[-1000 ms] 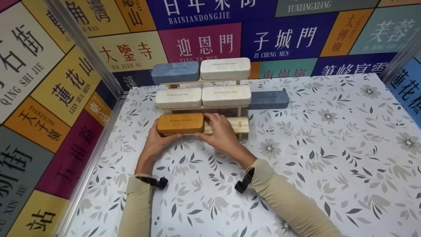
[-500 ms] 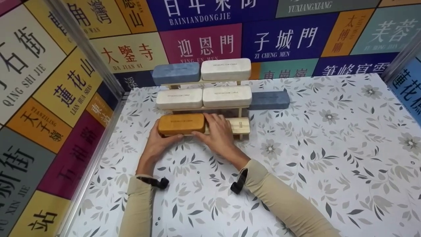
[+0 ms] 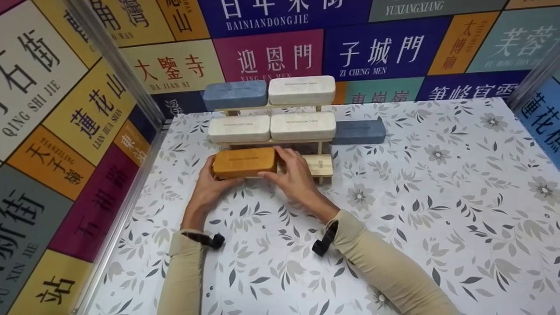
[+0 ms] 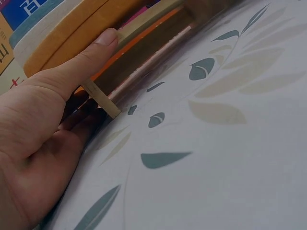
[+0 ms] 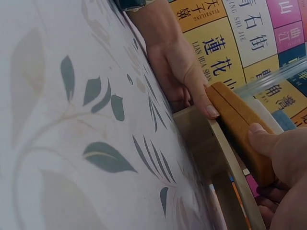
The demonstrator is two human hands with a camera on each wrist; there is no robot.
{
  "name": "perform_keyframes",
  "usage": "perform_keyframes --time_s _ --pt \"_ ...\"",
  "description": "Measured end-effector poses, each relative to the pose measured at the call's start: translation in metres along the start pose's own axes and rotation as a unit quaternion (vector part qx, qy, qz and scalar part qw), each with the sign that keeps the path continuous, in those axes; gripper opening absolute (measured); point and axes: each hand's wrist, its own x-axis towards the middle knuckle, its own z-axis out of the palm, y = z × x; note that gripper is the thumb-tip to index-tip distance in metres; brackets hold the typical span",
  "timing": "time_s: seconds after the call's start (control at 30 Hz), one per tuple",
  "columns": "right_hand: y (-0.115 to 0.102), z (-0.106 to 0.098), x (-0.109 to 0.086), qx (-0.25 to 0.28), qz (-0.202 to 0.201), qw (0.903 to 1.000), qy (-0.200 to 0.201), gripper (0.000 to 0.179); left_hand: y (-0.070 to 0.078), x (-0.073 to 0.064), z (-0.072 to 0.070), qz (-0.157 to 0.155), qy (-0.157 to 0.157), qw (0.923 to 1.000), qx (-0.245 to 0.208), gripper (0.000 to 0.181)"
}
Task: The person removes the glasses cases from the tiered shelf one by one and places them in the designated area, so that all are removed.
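An orange glasses case [image 3: 245,161] lies across the left part of the lowest tier of a wooden display rack [image 3: 321,165]. My right hand [image 3: 297,176] pinches the case's right end, thumb on its front face and fingers behind, as the right wrist view shows. At the left end, my left hand [image 3: 208,188] grips the rack's corner. Its thumb [image 4: 88,55] lies along the shelf's front edge against the case [image 4: 62,36], with fingers partly hidden behind the rack's leg [image 4: 103,98]. The right wrist view shows the case [image 5: 244,132] slightly angled to the shelf.
Two white cases [image 3: 239,128] [image 3: 302,126] fill the middle tier. Above them sit a blue case [image 3: 235,94] and a white case [image 3: 302,89]. Another blue case [image 3: 359,132] rests on the floral tablecloth [image 3: 437,210] right of the rack. Printed panels [image 3: 372,50] stand behind.
The orange case has shifted slightly right and up at its right end, together with my right hand. My left hand stays nearly in place at the rack's left corner.
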Motion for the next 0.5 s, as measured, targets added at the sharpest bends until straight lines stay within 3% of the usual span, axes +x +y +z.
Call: perform_keyframes --time_s 0.3,0.4,0.5 --pt "0.004 -0.022 -0.006 0.098 -0.026 0.9947 0.016 0.089 0.000 0.000 0.002 0.006 0.004 0.9997 0.022 0.097" --pt "0.002 -0.030 -0.008 0.155 -0.038 0.9871 0.011 0.089 0.001 -0.001 0.001 -0.006 0.002 0.9996 0.027 0.099" --pt "-0.001 -0.040 -0.010 0.229 -0.046 0.9723 0.002 0.089 0.002 0.000 0.002 -0.021 -0.004 0.9996 0.021 0.100"
